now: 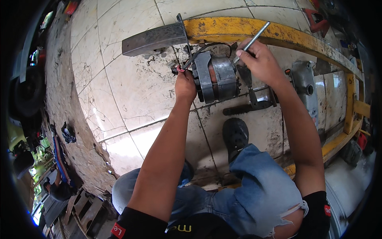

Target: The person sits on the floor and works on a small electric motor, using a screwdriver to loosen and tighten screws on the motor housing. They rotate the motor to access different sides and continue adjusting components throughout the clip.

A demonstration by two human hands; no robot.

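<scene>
A grey metal motor-like unit [224, 79], with a copper-coloured band and a black cable to a connector with red wires [180, 68], lies on the tiles beside a yellow steel beam. My left hand [185, 85] is closed on the unit's left end by the wires; its fingertips are partly hidden. My right hand [258, 61] is closed round a slim silver rod [260, 31], held at a slant over the unit's right side, its lower end close to the casing. A dark metal bracket [254, 101] lies just right of the unit.
The yellow frame [223, 28] with a dark end piece [151, 39] crosses behind and down the right. A cast cover [302, 93] lies at right, a red object [317, 20] beyond. My shoe [234, 133] is below the unit. Another person [59, 189] is at lower left.
</scene>
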